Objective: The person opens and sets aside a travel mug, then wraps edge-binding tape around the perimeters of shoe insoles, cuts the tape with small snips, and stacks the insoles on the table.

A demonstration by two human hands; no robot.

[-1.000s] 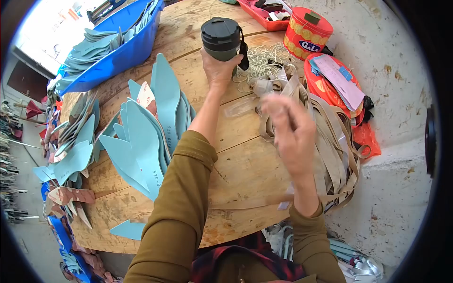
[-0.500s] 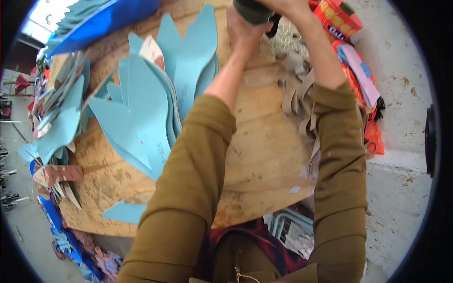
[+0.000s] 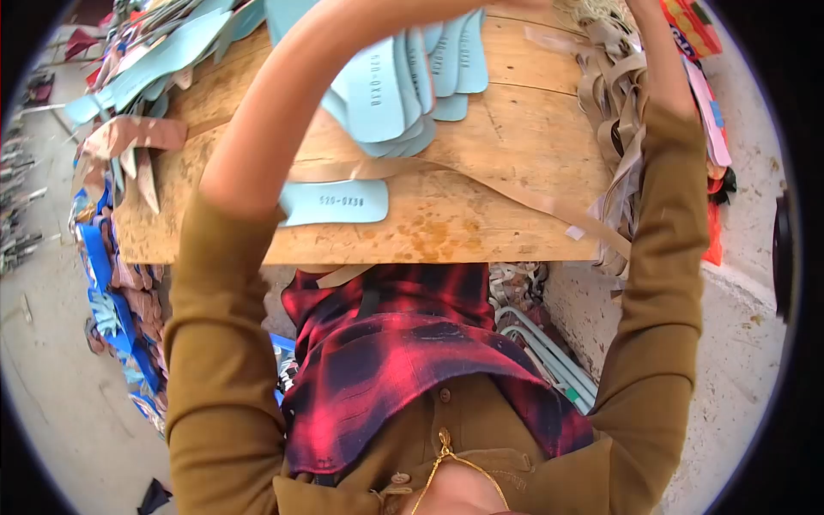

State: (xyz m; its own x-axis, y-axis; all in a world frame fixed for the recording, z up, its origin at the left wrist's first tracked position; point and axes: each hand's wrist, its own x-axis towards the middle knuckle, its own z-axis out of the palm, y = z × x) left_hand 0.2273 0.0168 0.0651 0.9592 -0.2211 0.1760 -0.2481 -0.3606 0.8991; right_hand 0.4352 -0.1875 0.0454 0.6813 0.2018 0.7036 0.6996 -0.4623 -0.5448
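Observation:
My left forearm arches across the top of the head view; only a sliver of my left hand (image 3: pixel 519 3) shows at the upper edge, its fingers hidden. My right forearm rises at the upper right, and its hand is beyond the frame. Below my left forearm lies a fanned stack of light blue insole pieces (image 3: pixel 374 99) with printed numbers. A single blue insole piece (image 3: pixel 339 202) rests near the table's front edge. Behind it, a tan strip (image 3: pixel 498 190) runs across the wood to the right. What either hand holds, if anything, cannot be seen.
More blue pieces (image 3: pixel 159 64) are heaped at the table's left. Tangled tan strips (image 3: pixel 614 112) hang along the right side, beside a red packet (image 3: pixel 691 30). The wooden table (image 3: pixel 515 232) ends just before my plaid apron (image 3: pixel 386 360). Pale metal tubes (image 3: pixel 549 356) stand underneath.
Both hands have moved up, mostly out of view, and the dark green object they held no longer shows. My view has tilted down toward my body; the tan strip now crosses the table front.

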